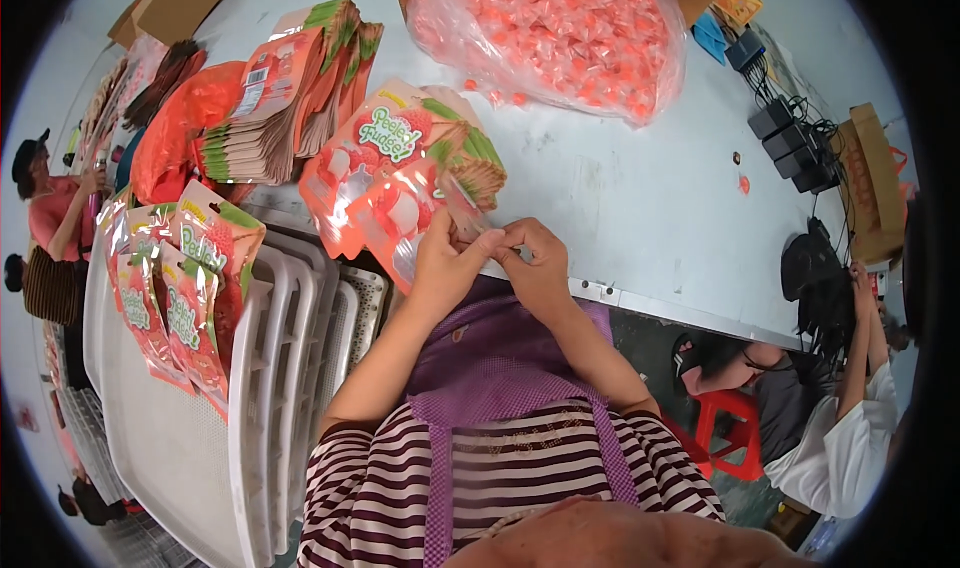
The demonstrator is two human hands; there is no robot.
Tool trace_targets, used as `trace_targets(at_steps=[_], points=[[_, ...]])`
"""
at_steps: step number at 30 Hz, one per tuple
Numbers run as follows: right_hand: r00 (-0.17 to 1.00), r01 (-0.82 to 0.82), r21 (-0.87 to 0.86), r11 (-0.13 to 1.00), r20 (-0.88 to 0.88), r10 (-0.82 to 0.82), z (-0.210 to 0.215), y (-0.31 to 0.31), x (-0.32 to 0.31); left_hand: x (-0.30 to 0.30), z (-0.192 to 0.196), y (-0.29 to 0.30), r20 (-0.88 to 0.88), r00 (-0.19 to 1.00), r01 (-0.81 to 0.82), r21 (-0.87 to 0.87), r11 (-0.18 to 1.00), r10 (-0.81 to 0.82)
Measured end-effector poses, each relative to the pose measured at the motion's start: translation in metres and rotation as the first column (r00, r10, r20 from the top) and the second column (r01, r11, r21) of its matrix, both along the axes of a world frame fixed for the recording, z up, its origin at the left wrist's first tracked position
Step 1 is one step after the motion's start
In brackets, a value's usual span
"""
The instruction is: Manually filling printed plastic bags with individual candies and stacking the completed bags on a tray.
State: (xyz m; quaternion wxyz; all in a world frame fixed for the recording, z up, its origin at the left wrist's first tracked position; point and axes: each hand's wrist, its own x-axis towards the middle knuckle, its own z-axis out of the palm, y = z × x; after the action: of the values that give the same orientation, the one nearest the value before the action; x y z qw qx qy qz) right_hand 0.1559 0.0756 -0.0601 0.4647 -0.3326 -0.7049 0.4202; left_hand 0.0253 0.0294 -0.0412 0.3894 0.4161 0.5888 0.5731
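Note:
At the table's near edge, my left hand (447, 260) is closed on a pink and green candy pouch (392, 211) with fruit pictures. My right hand (535, 266) meets it in a pinch, thumb and fingertips against the left thumb; whatever lies between those fingertips is hidden. Right behind the held pouch lies a fanned pile of matching pouches (352, 146), its folded ends pointing toward my hands.
A big clear bag of pink wrapped candies (560, 38) lies at the back. Flat pouches (265, 133) are stacked beside a red plastic bag (185, 128). Filled pouches (190, 313) rest on stacked white trays (165, 448) at left. Black adapters (790, 143) and a seated person (840, 428) are at right.

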Motion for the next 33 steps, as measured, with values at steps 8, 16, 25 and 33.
trace_targets(at_steps=[8, 16, 25, 33], points=[[0.911, -0.271, -0.474, 0.838, -0.407, 0.065, -0.013, 0.004, 0.024, 0.001, -0.002, -0.009, -0.064, 0.996, 0.047, -0.097, 0.994, -0.054], [0.984, -0.033, -0.262, 0.965, 0.163, 0.078, 0.006, -0.003, 0.025, 0.008, 0.02, -0.011, -0.459, 0.889, 0.004, 0.002, 1.0, -0.003], [0.953, -0.299, -0.546, 0.782, -0.126, 0.277, 0.019, 0.019, 0.056, -0.015, 0.045, -0.013, -0.89, 0.403, 0.574, 0.066, 0.816, -0.211], [0.907, -0.376, -0.488, 0.788, -0.019, 0.421, 0.032, 0.004, 0.044, -0.01, 0.054, -0.007, -0.953, 0.202, 0.611, -0.057, 0.789, -0.225]])
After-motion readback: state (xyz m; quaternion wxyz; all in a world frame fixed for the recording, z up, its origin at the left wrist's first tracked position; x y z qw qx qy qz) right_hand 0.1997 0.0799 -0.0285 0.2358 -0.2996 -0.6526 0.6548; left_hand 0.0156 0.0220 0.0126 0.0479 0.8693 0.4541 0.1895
